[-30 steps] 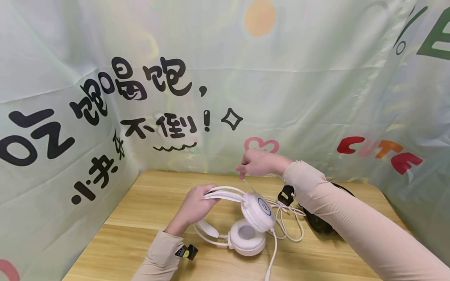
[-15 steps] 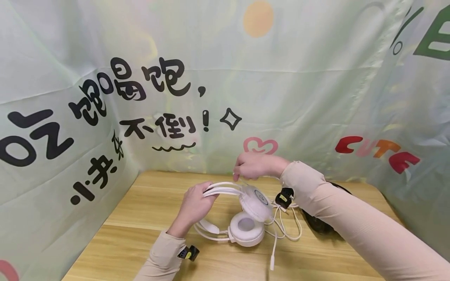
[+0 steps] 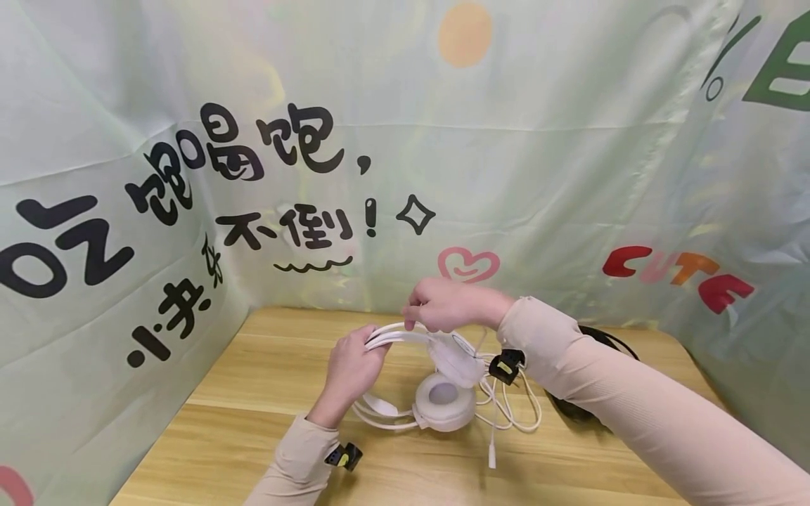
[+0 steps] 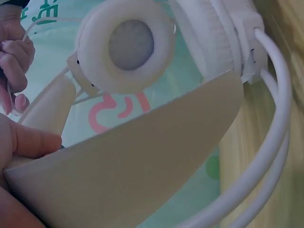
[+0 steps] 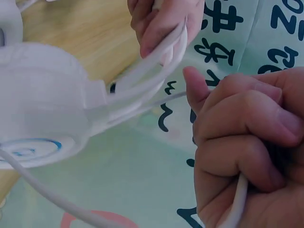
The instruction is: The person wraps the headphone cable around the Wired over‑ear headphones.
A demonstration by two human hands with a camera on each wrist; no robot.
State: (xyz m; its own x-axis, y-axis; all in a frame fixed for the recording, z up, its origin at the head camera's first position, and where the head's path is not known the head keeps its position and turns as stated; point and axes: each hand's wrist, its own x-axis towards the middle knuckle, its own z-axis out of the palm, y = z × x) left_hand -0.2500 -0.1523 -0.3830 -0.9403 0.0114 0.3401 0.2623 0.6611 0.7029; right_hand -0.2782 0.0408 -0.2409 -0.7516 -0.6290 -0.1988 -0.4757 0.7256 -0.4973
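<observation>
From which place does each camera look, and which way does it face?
Head: worn on the head, facing forward and down at white headphones; left hand, right hand and sleeves show.
Left wrist: worn there, facing the headband pad and ear cups; left hand close, right hand beyond.
Right wrist: worn there, facing a white cable and the headphones; right hand close, left hand beyond.
The wrist views share headphones and both hands.

White headphones (image 3: 457, 416), blue-ringed earcup (image 5: 40, 102); beige sleeves (image 3: 664, 414), yellowish wood-grain table (image 3: 266, 379), black-lettered pale green backdrop (image 3: 557, 176)
</observation>
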